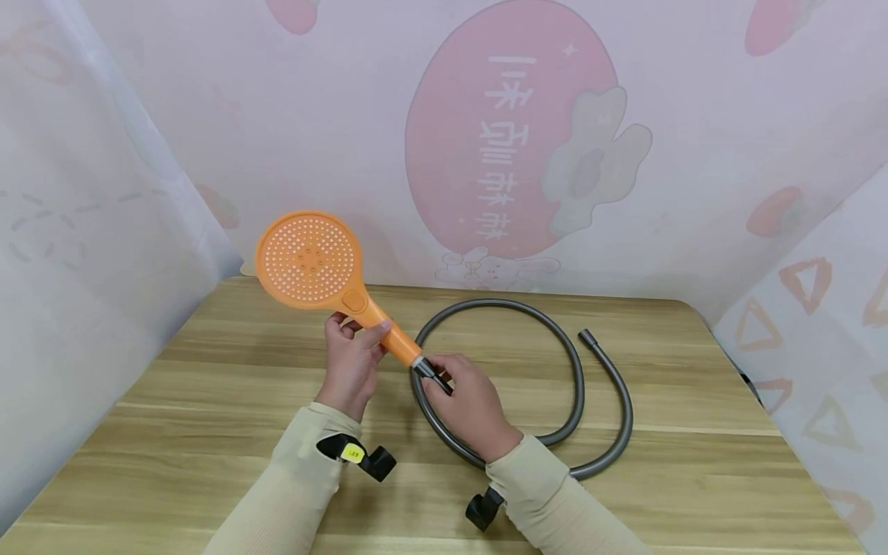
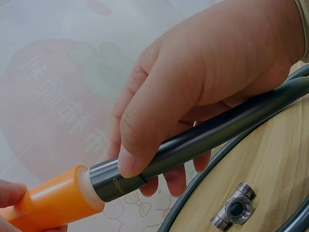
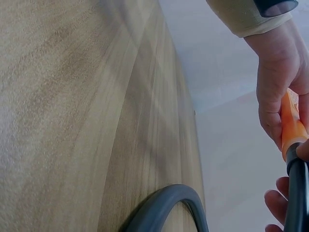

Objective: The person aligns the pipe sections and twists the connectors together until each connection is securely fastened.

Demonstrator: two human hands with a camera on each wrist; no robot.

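An orange shower head point(image 1: 309, 260) is raised above the table, its perforated round face toward the head camera. My left hand point(image 1: 352, 366) holds its handle with thumb and fingers. At the handle's lower end my right hand point(image 1: 472, 405) pinches the dark grey collar point(image 2: 113, 183) of a shower hose point(image 1: 581, 378). In the left wrist view this collar meets a whitish ring at the handle's mouth; whether it is threaded on cannot be told. The hose loops across the table behind my right hand, and its other end fitting point(image 1: 587, 337) lies on the right.
A metal three-way fitting point(image 2: 234, 209) lies on the wooden table point(image 1: 229, 432) near the hose; the head view does not show it. Printed cloth walls point(image 1: 333, 139) stand behind the table and at both sides.
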